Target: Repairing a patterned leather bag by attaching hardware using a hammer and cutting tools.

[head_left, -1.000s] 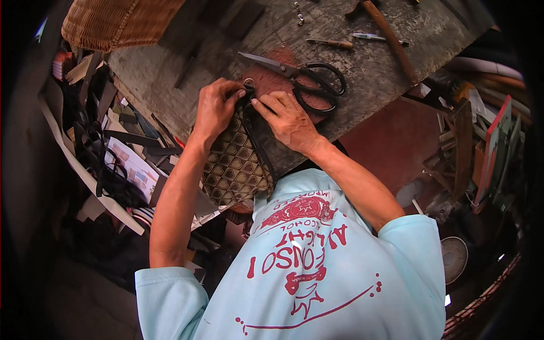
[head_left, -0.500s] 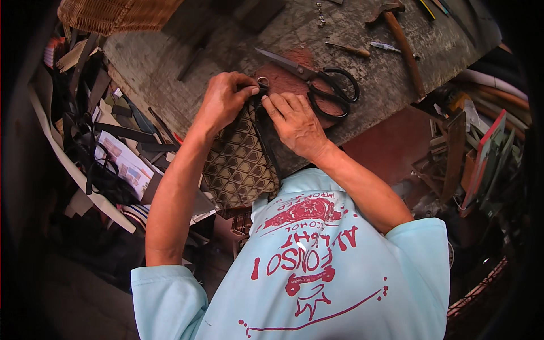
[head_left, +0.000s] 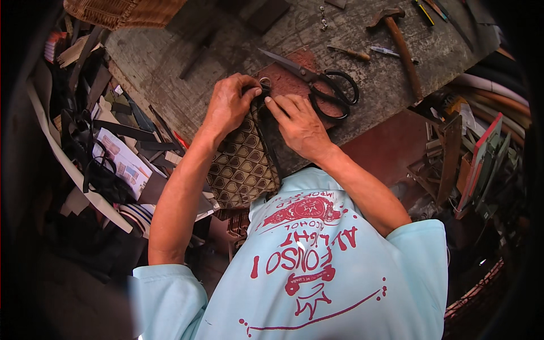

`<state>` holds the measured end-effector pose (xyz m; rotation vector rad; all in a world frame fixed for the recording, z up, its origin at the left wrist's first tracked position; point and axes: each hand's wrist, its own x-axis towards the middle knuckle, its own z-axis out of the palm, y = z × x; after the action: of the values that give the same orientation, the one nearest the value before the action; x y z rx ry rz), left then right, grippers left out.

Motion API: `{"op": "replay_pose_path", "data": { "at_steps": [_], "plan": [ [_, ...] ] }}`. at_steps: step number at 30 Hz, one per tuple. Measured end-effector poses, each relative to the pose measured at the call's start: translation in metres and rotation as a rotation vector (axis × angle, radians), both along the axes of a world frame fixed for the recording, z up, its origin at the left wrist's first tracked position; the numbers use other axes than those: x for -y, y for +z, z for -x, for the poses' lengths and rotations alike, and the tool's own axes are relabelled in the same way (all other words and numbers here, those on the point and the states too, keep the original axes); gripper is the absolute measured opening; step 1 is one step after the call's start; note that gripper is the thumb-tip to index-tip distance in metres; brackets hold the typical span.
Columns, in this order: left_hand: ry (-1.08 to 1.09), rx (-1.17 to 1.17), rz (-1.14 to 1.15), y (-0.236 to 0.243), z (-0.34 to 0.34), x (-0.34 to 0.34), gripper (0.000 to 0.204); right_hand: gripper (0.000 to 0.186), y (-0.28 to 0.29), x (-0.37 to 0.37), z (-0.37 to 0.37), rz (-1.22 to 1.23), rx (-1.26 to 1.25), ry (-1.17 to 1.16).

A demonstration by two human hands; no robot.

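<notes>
A brown fabric bag (head_left: 241, 164) with a heart-like pattern and dark edging hangs over the table's near edge, against my shirt. At its upper end is a black tab with a metal ring (head_left: 265, 83). My left hand (head_left: 231, 105) is closed there, thumb and fingers pinching the tab just beside the ring. On the other side of the bag's top, my right hand (head_left: 301, 126) has its fingertips at the dark edge, closed on it; what lies under them is partly hidden. Large black-handled scissors (head_left: 311, 75) lie just beyond my right hand, on a reddish-brown piece (head_left: 303, 56).
The worn table (head_left: 362, 85) carries a hammer (head_left: 403, 54), a wooden-handled awl (head_left: 354, 54), a pen (head_left: 385, 51) and a small metal chain (head_left: 323, 20). A wicker basket (head_left: 124, 12) sits at the far left. Scraps and papers (head_left: 122, 161) crowd the left; boards (head_left: 479, 161) lean at right.
Both hands stay at the bag's top, with slight finger movement. The left fingers have shifted a little at the tab. The whole view has moved slightly.
</notes>
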<state>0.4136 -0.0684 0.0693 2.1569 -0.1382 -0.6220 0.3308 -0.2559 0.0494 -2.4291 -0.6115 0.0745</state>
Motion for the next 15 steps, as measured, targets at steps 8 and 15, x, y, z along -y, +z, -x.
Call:
{"op": "replay_pose_path", "data": {
  "at_steps": [8,15],
  "plan": [
    [-0.116,0.112,-0.075,0.002,0.008,0.003,0.019,0.046,0.007,0.000,-0.002,0.002,-0.010,-0.005],
    [-0.212,0.356,-0.171,-0.005,0.018,0.006,0.023,0.049,0.008,0.007,-0.004,0.061,-0.023,0.042]
  ]
}}
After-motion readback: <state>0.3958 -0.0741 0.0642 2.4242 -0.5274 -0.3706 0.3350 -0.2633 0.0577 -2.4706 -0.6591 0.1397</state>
